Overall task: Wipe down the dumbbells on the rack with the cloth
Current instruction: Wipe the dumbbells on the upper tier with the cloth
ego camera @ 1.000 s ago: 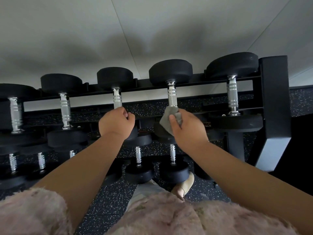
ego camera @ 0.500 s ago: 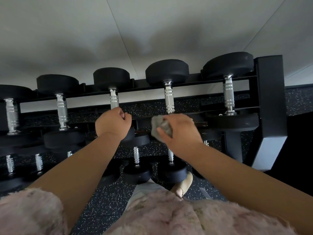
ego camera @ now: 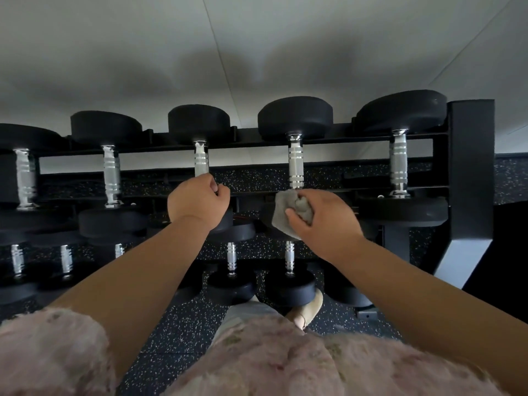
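Top shelf of the rack (ego camera: 257, 138), seen over the person's forearms. The dumbbells lie across the rails, so each chrome handle is exposed between its two black heads. This placement probably lets a handle be wiped without lifting the weight. Positions are counted from the post (ego camera: 471, 167) at the rack's end.

(a) Second dumbbell (ego camera: 295, 164) from the post, judged to be the one under work. The cloth (ego camera: 285, 215), grey and bunched, sits at the near end of this handle, where it meets the near head. It appears to touch the metal, though the cloth itself hides the contact.

(b) Right hand (ego camera: 323, 221). The fingers are curled round the wad of cloth and the thumb is pressed onto its front face. A loose corner hangs below the hand. Bunching gives a thick pad that can wrap a narrow bar, which likely explains the grip.

(c) Third dumbbell (ego camera: 201, 161) from the post, with the left hand (ego camera: 200, 198) on it. The hand is closed in a fist round the near end of the handle, knuckles toward the camera. It carries no cloth, and the hold seems to brace the person or to steady the row.

(d) Further dumbbells rest on a shelf lower on the rack, above the speckled floor (ego camera: 183, 332).
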Action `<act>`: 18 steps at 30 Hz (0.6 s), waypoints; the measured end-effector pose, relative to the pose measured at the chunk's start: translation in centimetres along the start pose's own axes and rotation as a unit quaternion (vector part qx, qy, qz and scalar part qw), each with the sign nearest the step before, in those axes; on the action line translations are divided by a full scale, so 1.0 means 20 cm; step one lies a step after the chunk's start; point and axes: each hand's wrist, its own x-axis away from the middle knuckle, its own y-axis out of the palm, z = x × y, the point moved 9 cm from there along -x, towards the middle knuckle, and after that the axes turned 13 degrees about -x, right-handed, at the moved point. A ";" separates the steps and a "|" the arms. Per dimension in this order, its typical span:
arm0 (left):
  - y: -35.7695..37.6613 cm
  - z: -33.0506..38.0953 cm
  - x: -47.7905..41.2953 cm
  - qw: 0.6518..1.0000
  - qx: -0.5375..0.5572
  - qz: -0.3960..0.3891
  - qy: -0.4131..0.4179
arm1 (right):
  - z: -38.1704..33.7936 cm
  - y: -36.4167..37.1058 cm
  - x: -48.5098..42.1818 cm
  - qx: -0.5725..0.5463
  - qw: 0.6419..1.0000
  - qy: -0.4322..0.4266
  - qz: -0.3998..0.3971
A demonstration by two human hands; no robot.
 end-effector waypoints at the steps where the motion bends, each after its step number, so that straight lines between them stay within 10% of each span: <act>1: 0.00 0.00 0.00 1.000 0.001 -0.001 -0.002 | -0.06 0.04 -0.02 0.040 0.999 -0.018 -0.012; 9: -0.01 0.00 0.00 1.000 -0.006 0.011 -0.002 | -0.18 0.21 -0.08 0.123 0.978 -0.146 -0.086; 18: 0.00 -0.01 0.00 1.000 0.006 0.007 0.007 | 0.01 0.00 -0.03 -0.010 0.999 -0.011 -0.038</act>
